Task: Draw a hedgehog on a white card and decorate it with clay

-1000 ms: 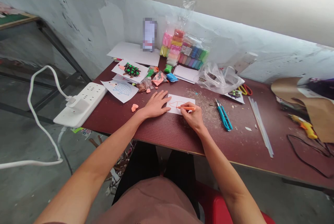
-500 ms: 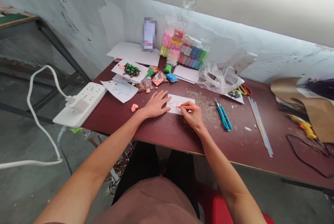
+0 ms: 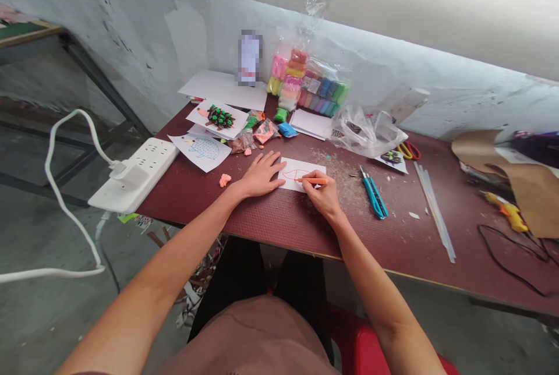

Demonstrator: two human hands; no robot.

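Observation:
My right hand (image 3: 322,193) is closed around an orange marker (image 3: 315,180), its tip on a small sheet of white paper (image 3: 305,166). An orange curved outline shows on the sheet, part of it hidden by the hand. My left hand (image 3: 262,175) lies flat with fingers spread, its fingertips touching the sheet's left edge. Left of that hand sits a lump of orange-pink clay (image 3: 225,180). Beyond it are a card with a blue hedgehog drawing (image 3: 204,151) and a card with a clay-and-seed hedgehog (image 3: 220,116).
Bagged coloured clay (image 3: 323,92) leans by the wall near a blurred phone-like object (image 3: 249,59). A clear plastic bag (image 3: 367,133), teal utility knife (image 3: 374,193), scissors (image 3: 410,150), glue sticks (image 3: 434,212) and yellow glue gun (image 3: 506,212) lie rightward. A power strip (image 3: 131,176) overhangs the left edge.
Almost nothing differs. The marker stays on the paper with only a very slight shift, and my left hand remains in place.

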